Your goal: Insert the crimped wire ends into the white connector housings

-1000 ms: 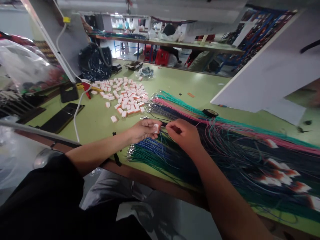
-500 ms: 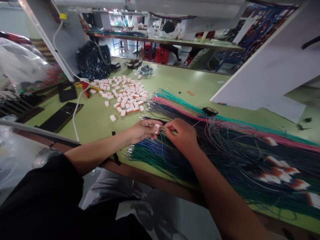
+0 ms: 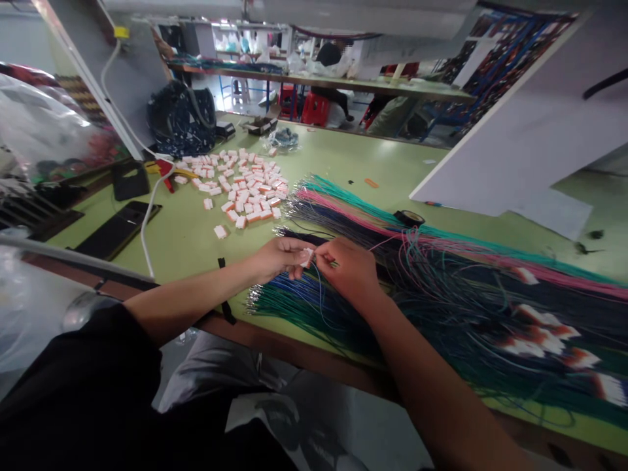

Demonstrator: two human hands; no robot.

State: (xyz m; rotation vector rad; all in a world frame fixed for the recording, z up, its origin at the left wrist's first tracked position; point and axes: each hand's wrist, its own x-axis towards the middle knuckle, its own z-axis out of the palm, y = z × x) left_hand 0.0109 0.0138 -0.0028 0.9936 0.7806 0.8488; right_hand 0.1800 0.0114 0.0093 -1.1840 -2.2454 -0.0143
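My left hand [image 3: 280,260] pinches a small white-and-orange connector housing [image 3: 307,258] over the wire bundles. Close against it, my right hand [image 3: 349,265] has thumb and forefinger pressed together at the housing's right side, on a thin wire whose tip is hidden by the fingers. A blue wire [image 3: 320,291] hangs from the housing in a loop. Beneath both hands lie blue wires [image 3: 299,286] and green wires [image 3: 279,307] with bare metal terminals at their left ends. Behind the hands run dark, pink wires [image 3: 338,212] and teal wires [image 3: 343,194].
A pile of loose connector housings [image 3: 250,186] covers the table's left middle. Wired housings [image 3: 540,333] lie on the bundles at right. Also here are a phone [image 3: 115,230], a white cable [image 3: 145,232], red-and-yellow pliers [image 3: 167,173], black tape [image 3: 409,218] and a white panel [image 3: 495,150].
My right hand has moved slightly left, closer to the housing, and the short wire length between them has nearly vanished. The housing is tilted a little differently in my left hand.
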